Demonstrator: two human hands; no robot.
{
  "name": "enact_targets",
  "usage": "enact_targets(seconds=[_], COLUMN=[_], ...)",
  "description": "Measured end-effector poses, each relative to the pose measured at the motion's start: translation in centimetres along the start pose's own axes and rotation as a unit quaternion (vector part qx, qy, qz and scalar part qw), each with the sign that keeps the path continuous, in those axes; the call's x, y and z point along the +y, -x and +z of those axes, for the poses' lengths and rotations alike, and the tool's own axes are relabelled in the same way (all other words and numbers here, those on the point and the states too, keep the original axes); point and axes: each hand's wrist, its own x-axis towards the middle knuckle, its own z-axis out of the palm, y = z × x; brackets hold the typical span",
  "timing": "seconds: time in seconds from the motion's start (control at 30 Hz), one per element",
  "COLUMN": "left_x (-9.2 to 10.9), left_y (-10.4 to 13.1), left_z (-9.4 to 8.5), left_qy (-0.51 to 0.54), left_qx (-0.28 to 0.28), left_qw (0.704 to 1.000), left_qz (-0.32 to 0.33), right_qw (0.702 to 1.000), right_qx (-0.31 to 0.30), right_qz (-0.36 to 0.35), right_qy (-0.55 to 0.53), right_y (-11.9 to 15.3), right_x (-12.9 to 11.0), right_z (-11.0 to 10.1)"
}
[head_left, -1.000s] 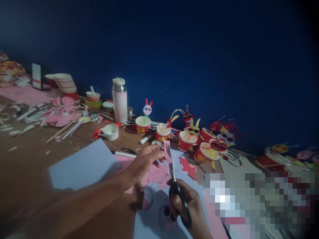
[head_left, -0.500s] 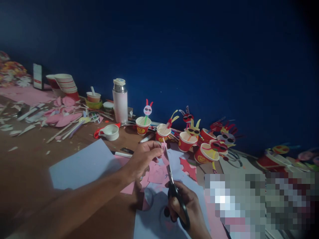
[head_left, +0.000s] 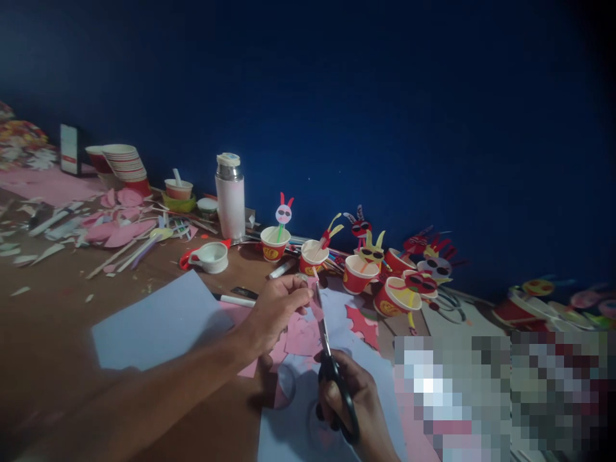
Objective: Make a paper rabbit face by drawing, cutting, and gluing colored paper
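My left hand [head_left: 275, 312] pinches a small strip of pink paper [head_left: 316, 310] between thumb and fingertips. In my right hand [head_left: 356, 401] is a pair of scissors [head_left: 337, 385] with black handles, its blades pointing away from me and lying against the strip. The blades look nearly closed. Below both hands lie pink paper pieces [head_left: 302, 337] and a pale blue sheet [head_left: 289, 436] on the brown table. A red paper cutout [head_left: 362, 326] rests just to the right of the blades.
Paper cups with paper faces, such as a rabbit-eared one [head_left: 275, 247], line the wall. Behind my left hand stand a white flask [head_left: 230, 205] and a white cup [head_left: 209, 256]. Another pale blue sheet [head_left: 158, 321] lies left. Pink scraps [head_left: 118, 231] and stacked cups [head_left: 126, 167] are farther left.
The scissor blades have closed further along the pink strip, and my right hand has shifted slightly left. My left hand keeps its pinch. The whole view has moved a little.
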Motion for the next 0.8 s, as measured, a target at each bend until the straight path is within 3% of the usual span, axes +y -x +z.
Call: enact_targets(seconds=[0.27,0.8], left_x=[0.37,0.14], left_y=[0.27,0.25], left_z=[0.25,0.3], left_qy=[0.005,0.006], left_qx=[0.005,-0.003], left_qw=[1.0,1.0], left_qz=[-0.014,-0.015], right_qw=[0.999,0.999], right_qx=[0.031,0.027], right_qz=[0.009,0.03], right_qy=[-0.007,-0.008], right_y=[0.26,0.23], right_x=[0.39,0.32], right_z=[0.21,0.49])
